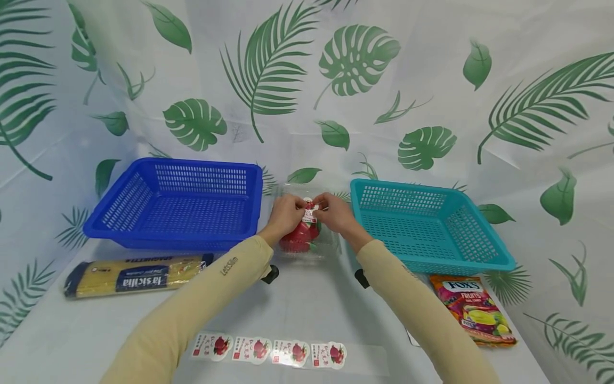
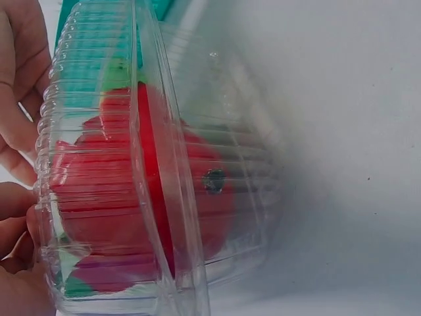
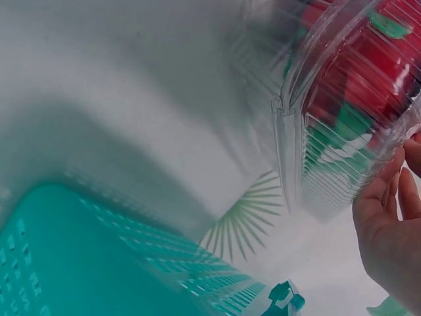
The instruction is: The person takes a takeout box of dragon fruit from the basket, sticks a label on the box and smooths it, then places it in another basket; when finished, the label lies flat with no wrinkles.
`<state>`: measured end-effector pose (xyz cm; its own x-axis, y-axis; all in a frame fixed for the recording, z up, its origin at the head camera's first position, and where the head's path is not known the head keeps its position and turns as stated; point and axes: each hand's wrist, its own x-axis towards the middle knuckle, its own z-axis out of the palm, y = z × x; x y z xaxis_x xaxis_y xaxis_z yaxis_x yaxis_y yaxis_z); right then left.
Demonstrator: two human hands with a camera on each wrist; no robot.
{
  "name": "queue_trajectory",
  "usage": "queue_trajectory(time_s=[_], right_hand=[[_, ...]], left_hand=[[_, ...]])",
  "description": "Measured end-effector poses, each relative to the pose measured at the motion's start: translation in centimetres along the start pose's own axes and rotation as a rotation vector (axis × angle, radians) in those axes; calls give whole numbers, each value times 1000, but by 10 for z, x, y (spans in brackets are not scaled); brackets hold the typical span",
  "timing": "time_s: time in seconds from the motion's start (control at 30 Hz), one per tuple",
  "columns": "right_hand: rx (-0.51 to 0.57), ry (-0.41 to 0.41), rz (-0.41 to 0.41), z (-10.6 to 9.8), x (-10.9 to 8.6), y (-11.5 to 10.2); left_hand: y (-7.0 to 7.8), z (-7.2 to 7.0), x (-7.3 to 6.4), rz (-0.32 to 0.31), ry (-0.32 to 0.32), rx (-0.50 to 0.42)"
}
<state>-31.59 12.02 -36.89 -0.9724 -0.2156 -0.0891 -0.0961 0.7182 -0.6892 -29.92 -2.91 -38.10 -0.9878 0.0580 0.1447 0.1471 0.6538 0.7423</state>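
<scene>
A clear plastic clamshell box (image 1: 331,242) stands between two baskets, with red fruit (image 1: 298,238) and green leaf tips inside. Over the lid, my left hand (image 1: 287,213) and right hand (image 1: 337,214) pinch opposite sides of a white sticker (image 1: 309,213) printed with a red fruit. The left wrist view shows the ribbed lid (image 2: 92,164) with the fingers (image 2: 20,230) at its top face. From the other side, the right hand (image 3: 395,230) has curled fingers close to the lid. The sticker is hidden in both wrist views.
A blue basket (image 1: 144,238) stands left and a teal basket (image 1: 460,264) right of the box. Before them lie a spaghetti pack (image 1: 139,274) and a Fox's candy bag (image 1: 472,309). A backing strip (image 1: 366,358) with several fruit stickers (image 1: 290,353) lies at the front.
</scene>
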Motion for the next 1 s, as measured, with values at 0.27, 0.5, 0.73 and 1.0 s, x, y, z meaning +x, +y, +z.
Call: queue_trajectory(time_s=[0.27,0.5,0.73,1.0], right_hand=[[-24,10,23,0,0,-5],[-40,10,23,1,1,-5],[-42,13,30,2,0,-6],[-94,31,-17,4,1,-6]], left_hand=[[0,2,0,59,38,48],[0,2,-1,53,34,53],[1,1,-1,44,19,68],[3,-1,-1,57,6,115]])
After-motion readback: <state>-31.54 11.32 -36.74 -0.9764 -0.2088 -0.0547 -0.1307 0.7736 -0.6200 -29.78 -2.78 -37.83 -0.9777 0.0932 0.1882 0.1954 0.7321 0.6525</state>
